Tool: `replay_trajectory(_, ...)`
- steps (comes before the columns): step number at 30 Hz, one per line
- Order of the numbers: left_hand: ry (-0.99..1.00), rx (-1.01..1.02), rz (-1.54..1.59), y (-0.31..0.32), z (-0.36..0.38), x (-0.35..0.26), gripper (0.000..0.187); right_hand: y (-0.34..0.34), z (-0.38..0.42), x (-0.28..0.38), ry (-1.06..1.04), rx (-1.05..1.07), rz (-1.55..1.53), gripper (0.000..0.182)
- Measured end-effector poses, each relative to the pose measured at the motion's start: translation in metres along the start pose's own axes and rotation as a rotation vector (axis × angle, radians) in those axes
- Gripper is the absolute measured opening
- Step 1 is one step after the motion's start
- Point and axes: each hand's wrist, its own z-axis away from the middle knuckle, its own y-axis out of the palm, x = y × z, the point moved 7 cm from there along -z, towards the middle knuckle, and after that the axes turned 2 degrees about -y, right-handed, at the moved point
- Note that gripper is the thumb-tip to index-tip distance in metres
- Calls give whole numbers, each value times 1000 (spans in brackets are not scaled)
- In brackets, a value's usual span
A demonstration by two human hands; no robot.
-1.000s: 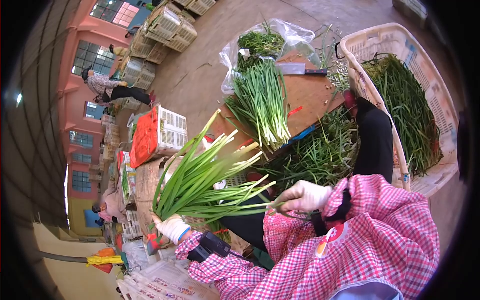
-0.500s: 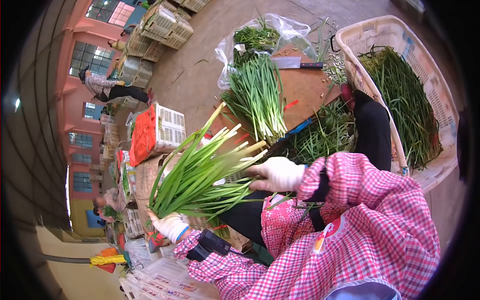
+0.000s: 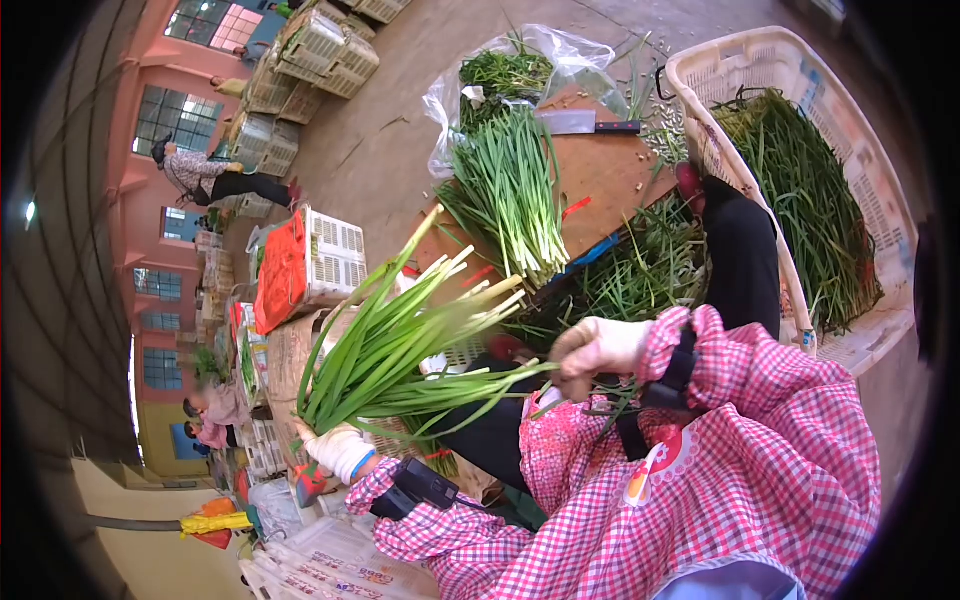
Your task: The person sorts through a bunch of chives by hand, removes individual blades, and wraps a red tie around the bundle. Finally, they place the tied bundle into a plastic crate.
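Observation:
My left hand (image 3: 340,450), in a white glove, is wrapped round the leafy end of a loose bunch of green stalks (image 3: 390,350), whose pale ends fan out up and to the right. At the right of the bunch, my gloved right hand (image 3: 597,355) pinches the tips of a few thin leaves pulled out sideways. Ahead, a pile of trimmed stalks (image 3: 510,190) lies on a brown board (image 3: 610,185). A knife (image 3: 585,123) with a black handle lies flat behind the pile.
A white crate (image 3: 745,160) of darker greens stands at the right. Loose leaves (image 3: 650,260) lie below the board. At the left are a crate (image 3: 335,250) with red cloth and stacked crates (image 3: 325,55). A person (image 3: 200,170) stands far left; other people are behind.
My right hand has moved right and slightly down, away from the pale stalk ends, drawing some thin leaves outward. My left hand still holds the bunch in nearly the same place.

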Motion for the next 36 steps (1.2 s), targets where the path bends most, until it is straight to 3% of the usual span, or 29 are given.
replay_trajectory(2,96,-114,-198,29,-20,-15,48,-29,18,-21,179,76,244,27)
replay_trajectory(3,5,-479,-677,48,-47,-25,48,-44,26,-26,306,74,573,29)
replay_trajectory(4,-459,-822,-1476,66,-64,-32,49,-57,32,-26,431,70,907,31)
replay_trajectory(5,-922,-1002,-1709,54,-51,-32,49,-67,34,-20,577,80,1522,37)
replay_trajectory(6,-859,-854,-1998,67,-56,-35,49,-75,36,-19,656,72,1677,49)
replay_trajectory(9,-700,-711,-2181,74,-57,-34,48,-58,14,13,22,-275,1401,67)
replay_trajectory(10,-720,-717,-2177,71,-54,-34,48,-55,2,19,-31,-327,1278,66)
replay_trajectory(11,-754,-735,-2150,68,-51,-33,48,-55,-13,21,-275,-380,1201,63)
replay_trajectory(14,-959,-896,-1919,57,-41,-30,48,-40,-49,33,-201,-368,908,60)
replay_trajectory(15,-978,-936,-1865,51,-38,-30,48,-41,-67,23,-290,-268,686,59)
replay_trajectory(16,-693,-659,-2210,2,-10,-22,47,-43,-86,12,-373,-166,464,59)
replay_trajectory(17,-278,-372,-2727,-42,27,-10,47,-36,-93,16,-425,-114,521,55)
replay_trajectory(18,225,-254,-3111,-88,78,3,46,-33,-98,11,-344,-48,289,51)
replay_trajectory(19,244,-246,-3148,-101,90,3,46,-31,-105,7,-372,-5,240,50)
replay_trajectory(21,159,-244,-3119,-33,44,-12,46,-37,-119,-7,-398,33,191,48)
replay_trajectory(22,74,-246,-3088,-12,28,-19,48,-41,-121,-7,-488,46,14,44)
replay_trajectory(23,72,-253,-3087,-40,46,-19,48,-45,-119,-5,-578,59,-162,39)
replay_trajectory(24,303,-210,-3200,-85,82,-10,47,-42,-113,-3,-578,55,-162,39)
replay_trajectory(25,548,-160,-3297,-107,104,-1,47,-43,-104,0,-508,-142,-15,34)
replay_trajectory(26,540,-166,-3300,-111,105,1,47,-47,-95,1,-434,-340,131,30)
replay_trajectory(27,534,-149,-3188,-113,106,1,43,-48,-94,-7,-349,-435,4,25)
replay_trajectory(28,527,-136,-3075,-115,106,-1,40,-63,-114,-33,-482,-316,-271,25)
replay_trajectory(29,523,-142,-3074,-109,100,-2,40,-60,-108,-29,-578,-288,-315,25)
replay_trajectory(30,304,-157,-3007,-110,91,-2,37,-50,-97,-13,-672,-255,-359,24)
replay_trajectory(31,96,-170,-2926,-111,84,-4,33,-48,-88,-11,-551,-474,-129,22)
replay_trajectory(32,98,-172,-2925,-121,92,-2,33,-51,-88,-12,-550,-475,-128,22)
replay_trajectory(34,133,-289,-2820,-148,116,-2,40,-52,-93,-17,-663,-217,-587,23)
replay_trajectory(35,134,-289,-2818,-144,115,-3,40,-67,-101,-30,-628,-385,-482,23)
replay_trajectory(36,-54,-303,-2839,-147,114,-4,34,-47,-81,-6,-423,-553,-363,24)
